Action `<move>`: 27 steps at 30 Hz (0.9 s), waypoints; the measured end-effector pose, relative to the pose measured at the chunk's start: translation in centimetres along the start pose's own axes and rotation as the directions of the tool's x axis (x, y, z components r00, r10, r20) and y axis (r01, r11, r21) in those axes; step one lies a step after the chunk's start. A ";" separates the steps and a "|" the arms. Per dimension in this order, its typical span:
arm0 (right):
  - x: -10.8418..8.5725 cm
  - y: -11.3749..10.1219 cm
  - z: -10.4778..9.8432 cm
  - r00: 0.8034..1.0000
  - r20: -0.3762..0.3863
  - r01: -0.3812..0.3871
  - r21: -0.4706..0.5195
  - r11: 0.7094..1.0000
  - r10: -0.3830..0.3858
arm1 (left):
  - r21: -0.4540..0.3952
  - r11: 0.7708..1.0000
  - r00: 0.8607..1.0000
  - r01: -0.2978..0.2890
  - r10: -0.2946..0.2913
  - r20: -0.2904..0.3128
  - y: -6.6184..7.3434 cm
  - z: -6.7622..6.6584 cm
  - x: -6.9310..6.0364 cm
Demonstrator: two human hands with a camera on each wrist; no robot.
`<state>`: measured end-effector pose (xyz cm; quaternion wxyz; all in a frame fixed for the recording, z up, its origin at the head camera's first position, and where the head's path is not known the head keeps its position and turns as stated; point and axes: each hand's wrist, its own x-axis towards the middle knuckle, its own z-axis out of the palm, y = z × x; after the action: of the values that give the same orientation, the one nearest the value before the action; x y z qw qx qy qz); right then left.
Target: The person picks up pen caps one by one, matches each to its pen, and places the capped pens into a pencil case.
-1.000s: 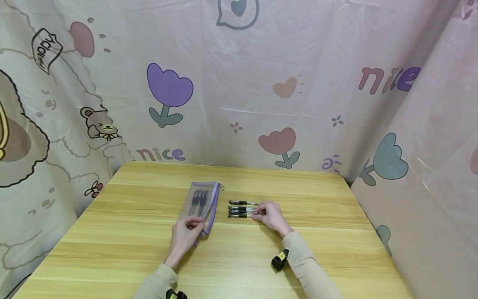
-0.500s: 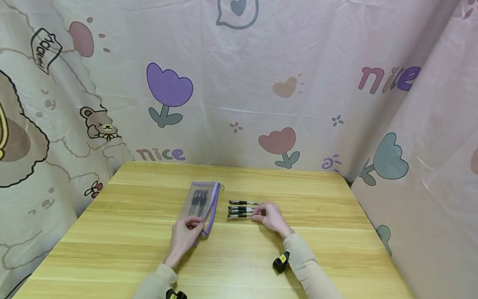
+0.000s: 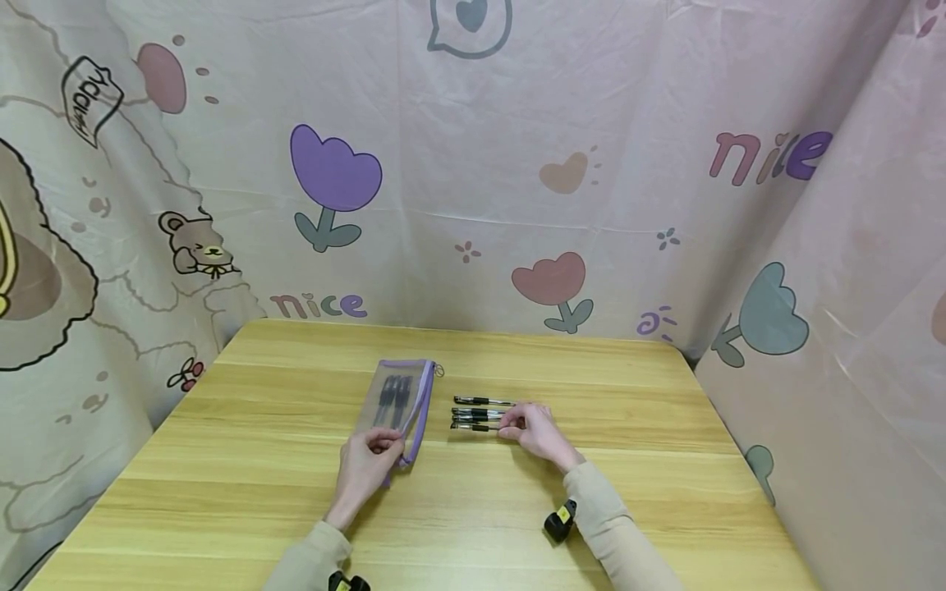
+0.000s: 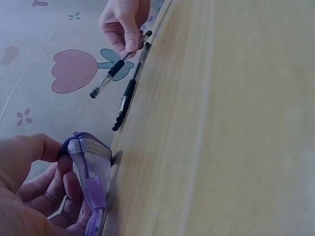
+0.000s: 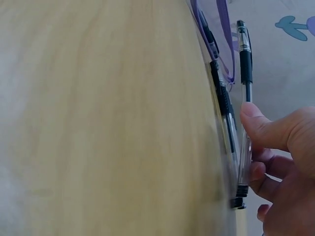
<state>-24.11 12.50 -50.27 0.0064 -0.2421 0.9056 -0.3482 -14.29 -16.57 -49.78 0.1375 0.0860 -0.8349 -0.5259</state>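
Note:
A see-through pencil case (image 3: 378,402) with purple zip edging lies left of centre on the table, several dark pens showing inside. My left hand (image 3: 368,464) pinches the near end of its zip edge; the left wrist view shows thumb and finger on the purple corner (image 4: 74,145). To the right my right hand (image 3: 539,431) pinches a black gel pen (image 5: 245,69) by its clear barrel. In both wrist views that pen is raised off the table. Other black pens (image 3: 480,400) lie side by side beneath and behind it, their right ends partly hidden by the fingers.
The wooden table (image 3: 244,460) reaches back to a printed curtain (image 3: 473,189), which also hangs at both sides. A black wrist camera (image 3: 559,521) sits below the right wrist, and another (image 3: 347,581) by the left sleeve.
The right hand has shifted very slightly right, and the nearest pen in its fingers has come up off the table a little. The left hand and pencil case look unmoved.

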 end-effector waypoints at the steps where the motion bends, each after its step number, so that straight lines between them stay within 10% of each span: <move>1: 0.0 0.0 0.0 1.000 0.004 0.008 -0.004 1.000 -0.008 | 0.000 1.000 1.000 0.000 0.000 0.000 0.0 0.0 0.0; 27: 0.9 -2.2 -1.3 0.952 0.286 0.062 0.171 0.983 -0.110 | 0.023 1.000 1.000 0.003 -0.003 0.006 0.0 -0.2 0.0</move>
<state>-24.17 11.46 -47.73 0.1451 -0.3293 0.8522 -0.3799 -14.20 -16.70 -49.71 0.1333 0.0873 -0.8413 -0.5166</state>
